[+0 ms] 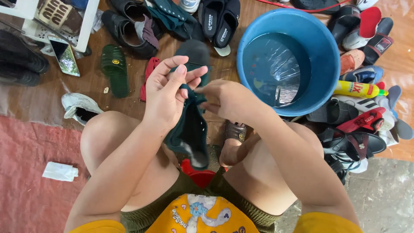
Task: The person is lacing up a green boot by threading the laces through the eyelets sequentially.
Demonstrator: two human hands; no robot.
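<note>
Shoe-strewn floor [26,99], dark green shoe [192,129]

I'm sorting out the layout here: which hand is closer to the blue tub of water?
The right hand. It sits just beside the blue tub, near its rim, pinching the dark green shoe. The left hand grips the same shoe farther from the tub.

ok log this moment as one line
left hand: holds dark green shoe | right hand: grips same shoe | blue basin: water, front right
</note>
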